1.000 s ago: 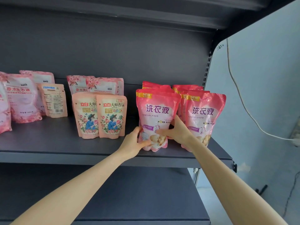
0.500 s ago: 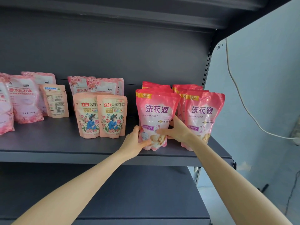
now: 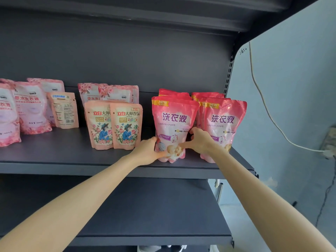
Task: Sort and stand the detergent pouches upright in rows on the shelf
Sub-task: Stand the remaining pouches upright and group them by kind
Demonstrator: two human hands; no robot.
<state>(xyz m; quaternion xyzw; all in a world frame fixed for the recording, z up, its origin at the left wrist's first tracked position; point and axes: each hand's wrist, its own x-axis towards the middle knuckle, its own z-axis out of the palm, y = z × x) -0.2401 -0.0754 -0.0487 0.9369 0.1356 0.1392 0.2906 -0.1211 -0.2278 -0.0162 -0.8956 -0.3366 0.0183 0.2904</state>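
A bright pink detergent pouch [image 3: 173,122] stands upright at the front of the dark shelf [image 3: 72,159]. My left hand [image 3: 148,150] grips its lower left corner, thumb on the front. My right hand [image 3: 200,140] holds its lower right edge, fingers pinching the front near the base. A matching pouch [image 3: 225,120] stands to its right, partly behind my right hand. More of the same pink-red pouches [image 3: 174,93] stand in rows behind both.
Two peach floral pouches [image 3: 114,126] stand left of centre, with pale rose pouches [image 3: 111,93] behind. Further left are more pale pink pouches [image 3: 31,108] and one small pouch with its back showing [image 3: 63,110]. A lower shelf [image 3: 154,215] sits below. A white cable [image 3: 269,115] hangs on the right wall.
Both hands stay on the front pink pouch with hardly any shift; the view has moved slightly.
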